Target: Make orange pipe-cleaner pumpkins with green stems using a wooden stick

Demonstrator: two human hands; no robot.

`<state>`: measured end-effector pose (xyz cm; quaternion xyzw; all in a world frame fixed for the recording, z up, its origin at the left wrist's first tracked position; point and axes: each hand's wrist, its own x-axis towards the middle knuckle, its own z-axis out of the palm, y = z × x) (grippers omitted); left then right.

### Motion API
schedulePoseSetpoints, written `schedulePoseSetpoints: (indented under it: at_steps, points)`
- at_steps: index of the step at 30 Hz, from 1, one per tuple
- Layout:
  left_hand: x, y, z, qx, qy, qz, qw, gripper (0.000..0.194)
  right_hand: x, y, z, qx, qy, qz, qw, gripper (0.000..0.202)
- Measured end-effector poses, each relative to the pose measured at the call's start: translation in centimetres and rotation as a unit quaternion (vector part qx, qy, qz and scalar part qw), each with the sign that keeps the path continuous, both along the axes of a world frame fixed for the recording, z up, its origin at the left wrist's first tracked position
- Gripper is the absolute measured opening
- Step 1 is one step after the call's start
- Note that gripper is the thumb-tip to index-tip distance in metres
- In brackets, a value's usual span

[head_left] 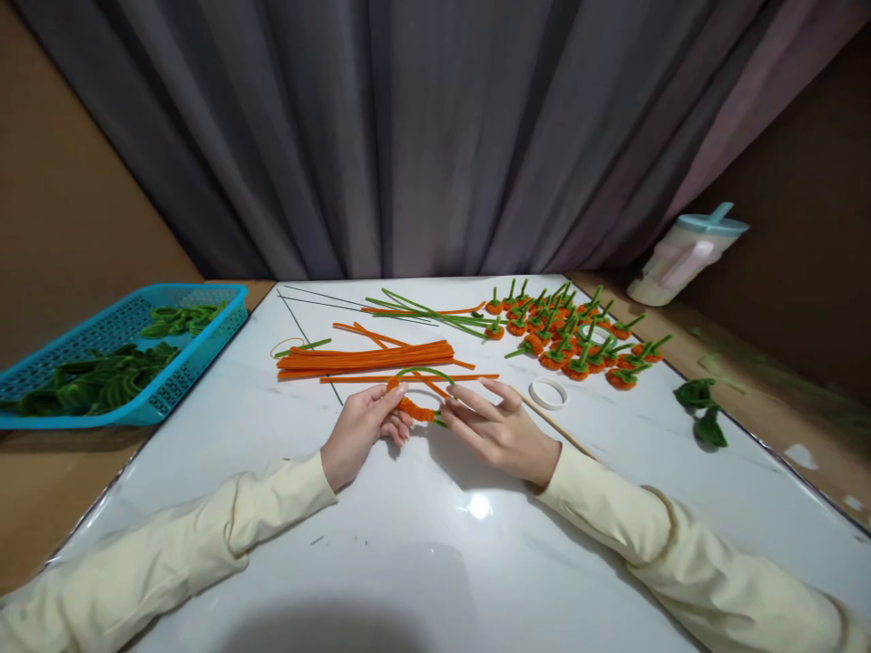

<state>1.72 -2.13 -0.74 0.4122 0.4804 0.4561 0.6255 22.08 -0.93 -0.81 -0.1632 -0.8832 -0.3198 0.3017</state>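
Between my two hands is a loop of green pipe cleaner with an orange coiled piece (416, 411) along its lower left part. My left hand (367, 424) pinches the loop's left side, at the orange coil. On the right, my right hand (500, 428) grips the green part with thumb and fingers, its other fingers bent. Just beyond the loop lies a bundle of orange pipe cleaners (367, 357), with a few loose orange ones around it. Green pipe cleaners (428, 311) are spread farther back.
Many small orange pieces with green stems (577, 363) stand at the back right. Near them lie a white tape ring (548, 393) and a thin wooden stick (554, 424). A blue basket (146, 413) holds green pieces at left; a tumbler (687, 258) and dark green pieces (709, 426) are at right.
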Motion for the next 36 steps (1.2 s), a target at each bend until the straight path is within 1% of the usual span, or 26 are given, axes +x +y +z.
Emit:
schedulePoseSetpoints:
  at_steps: [6, 12, 14, 17, 21, 23, 26, 31, 32, 34, 36]
  points:
    - [0.3, -0.3, 0.1, -0.005, 0.010, 0.013, 1.000, 0.035, -0.8, -0.5, -0.2, 0.003, -0.014, -0.021, 1.000, 0.026]
    - [0.2, -0.1, 0.0, 0.011, 0.029, 0.004, 1.000, 0.037, -0.7, -0.3, -0.5, -0.030, 0.023, -0.005, 0.999, 0.024]
    - [0.1, 0.1, 0.0, 0.007, 0.030, -0.018, 0.999, 0.040, -0.6, -0.2, -0.5, -0.042, 0.035, 0.002, 0.998, 0.024]
    - [0.1, 0.1, 0.3, 0.009, 0.026, -0.072, 0.997, 0.040, -0.6, -0.2, -0.3, -0.053, 0.037, 0.011, 0.998, 0.022]
    - [0.2, -0.1, 0.7, -0.007, 0.045, -0.136, 0.990, 0.038, -0.5, -0.2, 0.0, -0.048, 0.023, 0.032, 0.998, 0.022]
    - [0.1, -0.2, 0.8, -0.026, 0.045, -0.143, 0.988, 0.037, -0.3, -0.3, 0.0, -0.031, 0.020, 0.041, 0.998, 0.023]
    - [-0.2, 0.1, 0.8, -0.063, 0.020, -0.150, 0.986, 0.035, 0.1, -0.6, 0.0, 0.005, 0.018, 0.044, 0.999, 0.021]
    - [-1.2, 0.8, 0.6, -0.131, -0.043, -0.139, 0.981, 0.023, 0.4, -1.5, 0.2, 0.055, 0.033, 0.025, 0.998, 0.015]
    - [-1.4, 0.9, 0.6, -0.146, -0.052, -0.144, 0.977, 0.022, 0.4, -1.5, 0.2, 0.063, 0.036, 0.027, 0.997, 0.015]
    - [-1.6, 1.0, 0.6, -0.164, -0.057, -0.177, 0.969, 0.024, 0.3, -1.4, 0.2, 0.066, 0.031, 0.041, 0.996, 0.015]
    - [-1.8, 1.0, 0.6, -0.161, -0.051, -0.219, 0.961, 0.025, 0.1, -1.0, 0.0, 0.048, 0.018, 0.055, 0.997, 0.013]
